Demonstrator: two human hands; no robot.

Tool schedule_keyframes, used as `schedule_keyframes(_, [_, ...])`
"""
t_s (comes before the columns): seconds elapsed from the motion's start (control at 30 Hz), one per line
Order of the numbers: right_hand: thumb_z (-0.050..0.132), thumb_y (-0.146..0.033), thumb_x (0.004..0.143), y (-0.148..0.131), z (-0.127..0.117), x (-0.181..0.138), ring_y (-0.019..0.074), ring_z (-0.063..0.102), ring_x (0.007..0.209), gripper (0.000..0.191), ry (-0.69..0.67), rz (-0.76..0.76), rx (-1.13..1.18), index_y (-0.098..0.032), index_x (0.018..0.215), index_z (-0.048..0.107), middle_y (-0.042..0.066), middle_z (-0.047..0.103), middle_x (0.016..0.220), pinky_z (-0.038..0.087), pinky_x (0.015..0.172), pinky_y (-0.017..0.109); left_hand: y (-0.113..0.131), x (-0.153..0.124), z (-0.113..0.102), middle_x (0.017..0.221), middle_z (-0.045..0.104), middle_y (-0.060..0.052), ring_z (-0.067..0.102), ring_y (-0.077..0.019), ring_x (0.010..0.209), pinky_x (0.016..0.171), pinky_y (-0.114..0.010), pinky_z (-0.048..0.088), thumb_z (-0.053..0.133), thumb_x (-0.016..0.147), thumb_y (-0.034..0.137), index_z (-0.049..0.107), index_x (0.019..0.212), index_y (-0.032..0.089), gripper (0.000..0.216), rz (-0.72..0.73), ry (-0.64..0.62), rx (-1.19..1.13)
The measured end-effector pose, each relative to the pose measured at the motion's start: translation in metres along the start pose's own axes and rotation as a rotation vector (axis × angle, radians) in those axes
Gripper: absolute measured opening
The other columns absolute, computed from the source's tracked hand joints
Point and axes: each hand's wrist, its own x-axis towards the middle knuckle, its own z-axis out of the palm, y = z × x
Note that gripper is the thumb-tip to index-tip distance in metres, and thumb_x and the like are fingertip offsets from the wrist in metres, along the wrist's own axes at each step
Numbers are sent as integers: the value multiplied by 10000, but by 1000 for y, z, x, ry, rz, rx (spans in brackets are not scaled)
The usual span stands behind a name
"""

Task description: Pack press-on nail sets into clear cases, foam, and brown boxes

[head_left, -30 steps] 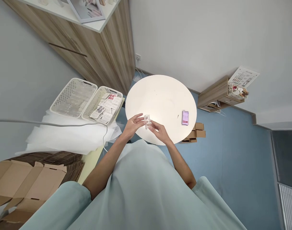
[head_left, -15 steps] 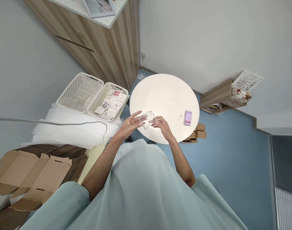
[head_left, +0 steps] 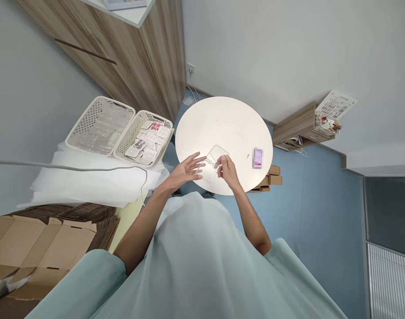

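A clear plastic box [head_left: 218, 153], spread out in two see-through halves with a hinge-like line between them, is between my hands over the near part of the round white table [head_left: 222, 115]. My left hand [head_left: 184, 172] has its fingers spread, with the box's near-left half between them and the thumb. My right hand [head_left: 228, 170] is curled in a pinch at the box's right side, near the middle line. A small detail by the right fingertips is too fine to make out.
A purple, pixelated item [head_left: 257, 158] lies on the table's right. To the left stand a white basket of clear packaging [head_left: 85, 119] and one of printed cards [head_left: 122, 150], beside white sheets [head_left: 65, 181] and flat cardboard boxes [head_left: 19, 239]. A grey cable [head_left: 72, 169] crosses there.
The clear plastic box has turned and spread wider between my hands. My right fingers have curled in more at its side. The whole view has shifted slightly.
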Motion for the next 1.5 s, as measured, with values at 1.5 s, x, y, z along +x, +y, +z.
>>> schedule_keyframes(1.5, [628,-269,1078,145,116,108,255,725,1143,279,-195,237,-1099,-182,1337,570,152,739,1308,472,841,295,-19,-94,-104,1614,610,-183,800,-314,1154,1110,-530,608,958,802,342,554,1582,244,883,-53,536,-170])
